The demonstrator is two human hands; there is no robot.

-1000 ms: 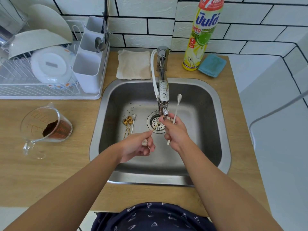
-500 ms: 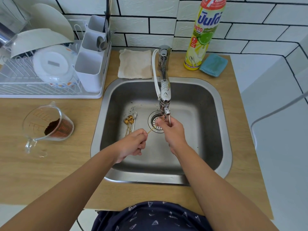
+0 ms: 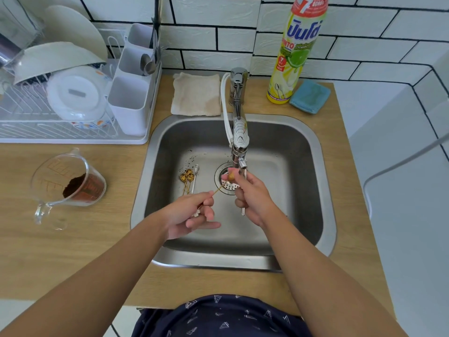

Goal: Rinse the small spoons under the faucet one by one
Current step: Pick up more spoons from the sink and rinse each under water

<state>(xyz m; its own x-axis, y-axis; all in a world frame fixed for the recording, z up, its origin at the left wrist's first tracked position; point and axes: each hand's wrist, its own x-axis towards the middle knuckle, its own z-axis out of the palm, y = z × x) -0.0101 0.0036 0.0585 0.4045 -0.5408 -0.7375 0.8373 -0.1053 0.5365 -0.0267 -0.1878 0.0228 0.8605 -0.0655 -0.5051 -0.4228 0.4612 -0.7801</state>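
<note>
Left hand (image 3: pixel 192 212): thumb and forefinger pinch the thin handle of a gold spoon (image 3: pixel 224 183), the other fingers loosely extended; the handle's end is hidden inside the hand. The spoon slants up to the right, its bowl just below the faucet (image 3: pixel 239 139) spout and over the drain (image 3: pixel 226 180). Right hand (image 3: pixel 251 193): fingers curled round a white spoon (image 3: pixel 243 210), of which only short stretches show above and below the fist; its bowl cannot be made out. The fingertips of this hand touch the gold spoon's bowl. Whether water is running is hard to tell.

On the sink (image 3: pixel 325 190) floor, left of the drain, lie further small spoons (image 3: pixel 188 178), gold ones and a white one side by side, with dark specks scattered near them. The basin floor right of the drain and toward the near wall is open.

On the table (image 3: pixel 73 251), left of the sink, a clear measuring cup (image 3: pixel 68 183) lies tilted with brown powder inside. A dish rack (image 3: pixel 73 139) holding bowls, partly cut off by the frame edge, stands behind it. Behind the sink: a beige cloth (image 3: pixel 196 94), a teal sponge (image 3: pixel 309 97), and a yellow detergent bottle (image 3: pixel 296 52) whose label reads "7" and "NEW"; the remaining script is not legible, and its cap is cut off.
</note>
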